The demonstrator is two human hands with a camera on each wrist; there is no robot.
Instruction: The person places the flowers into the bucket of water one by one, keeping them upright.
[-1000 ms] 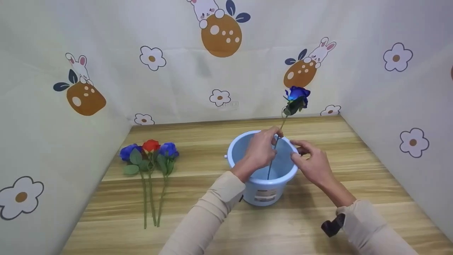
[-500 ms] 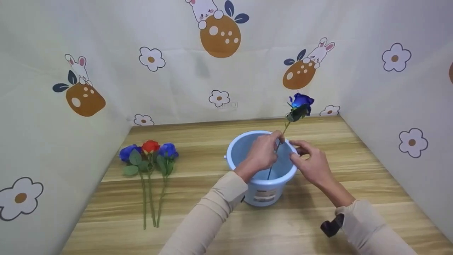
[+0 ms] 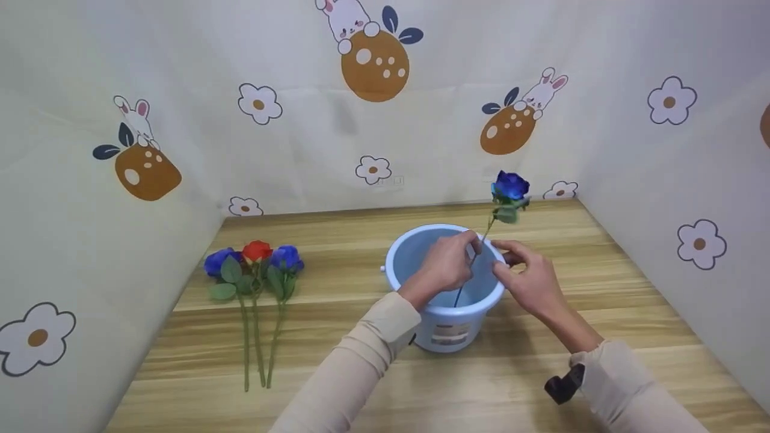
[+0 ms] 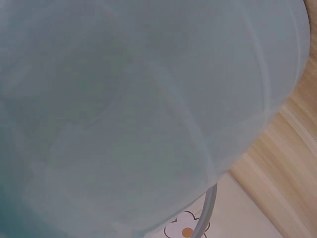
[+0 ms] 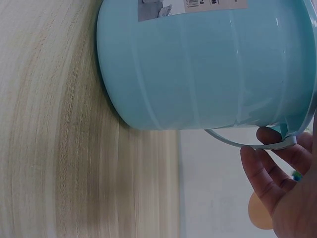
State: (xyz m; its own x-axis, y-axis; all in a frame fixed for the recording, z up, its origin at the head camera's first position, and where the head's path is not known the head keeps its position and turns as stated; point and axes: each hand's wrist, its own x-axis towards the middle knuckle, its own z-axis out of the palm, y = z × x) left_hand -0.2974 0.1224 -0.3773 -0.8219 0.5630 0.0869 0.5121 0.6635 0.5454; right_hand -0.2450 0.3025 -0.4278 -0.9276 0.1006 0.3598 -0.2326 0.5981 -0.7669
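Note:
A light blue bucket point(image 3: 448, 310) stands on the wooden table. My left hand point(image 3: 446, 262) reaches over its mouth and pinches the stem of a blue rose point(image 3: 510, 186). The stem slants down into the bucket, and the bloom leans up to the right above the far rim. My right hand point(image 3: 532, 278) grips the bucket's right rim. In the right wrist view, the right fingers point(image 5: 262, 178) and thumb are at the rim, round the handle point(image 5: 233, 141) where it joins. The left wrist view is filled by the bucket wall point(image 4: 148, 109); the left hand is hidden there.
Two blue roses point(image 3: 286, 258) and one red rose point(image 3: 257, 251) lie side by side on the left of the table point(image 3: 343, 240), stems toward the front. Printed curtains point(image 3: 301, 138) enclose the back and sides. A label point(image 5: 190, 6) is on the bucket.
The blue rose in my left hand has gone lower, its stem deeper in the bucket, and its bloom has turned. My right hand stays at the rim.

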